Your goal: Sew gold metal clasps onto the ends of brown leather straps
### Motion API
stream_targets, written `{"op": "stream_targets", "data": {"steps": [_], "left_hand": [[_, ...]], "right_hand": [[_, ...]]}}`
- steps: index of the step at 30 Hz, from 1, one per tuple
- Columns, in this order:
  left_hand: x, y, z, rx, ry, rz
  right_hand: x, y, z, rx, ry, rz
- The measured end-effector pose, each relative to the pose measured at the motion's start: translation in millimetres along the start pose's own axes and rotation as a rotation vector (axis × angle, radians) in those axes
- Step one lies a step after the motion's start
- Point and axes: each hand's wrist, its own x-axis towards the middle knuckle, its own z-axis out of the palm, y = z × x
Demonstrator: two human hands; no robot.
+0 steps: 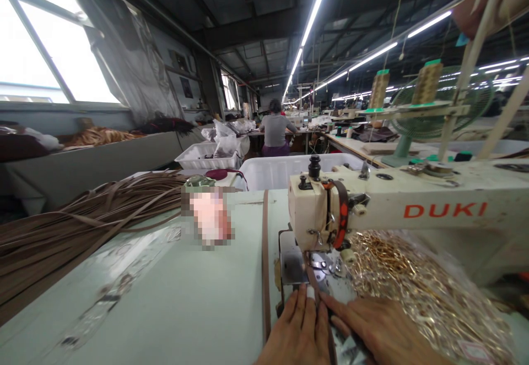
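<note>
My left hand lies flat on the pale green table, fingers stretched toward the needle plate. My right hand lies beside it, fingers flat and pointing left. Between the two hands runs a narrow brown strap, pressed down under the fingertips and leading under the presser foot of the cream sewing machine marked DUKI. A second long brown strap lies straight along the table to the left of the machine head.
A pile of brown straps covers the table's left. A clear bag of gold metal buckles lies under the machine arm. White bins stand behind. Thread cones and a green fan are right. A person sits farther back.
</note>
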Motion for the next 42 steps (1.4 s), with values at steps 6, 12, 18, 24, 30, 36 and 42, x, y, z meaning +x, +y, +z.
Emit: {"op": "stream_targets", "data": {"steps": [6, 12, 18, 24, 30, 36, 42], "left_hand": [[-0.7, -0.3, 1.3, -0.019, -0.042, 0.01], [3.8, -1.3, -9.2, 0.002, -0.054, 0.031], [0.4, 1.2, -4.8, 0.038, -0.045, 0.056], [-6.5, 12.1, 11.0, 0.131, 0.333, 0.014], [-11.5, 18.9, 24.1, 0.176, 0.382, -0.036], [-12.7, 18.4, 26.1, 0.17, 0.372, -0.025], [-8.7, 14.7, 20.7, 0.171, 0.399, -0.006]], "right_hand": [[3.2, -2.2, -5.9, 0.006, -0.007, -0.004], [3.9, -2.6, -6.5, 0.022, -0.023, 0.018], [3.6, -2.2, -4.7, -0.014, -0.043, 0.02], [8.9, -6.0, -14.7, -0.002, -0.011, 0.017], [10.1, -7.3, -19.1, 0.013, 0.047, 0.006], [9.1, -6.0, -13.9, 0.007, 0.059, 0.012], [5.9, -4.2, -7.7, 0.01, 0.033, 0.02]]}}
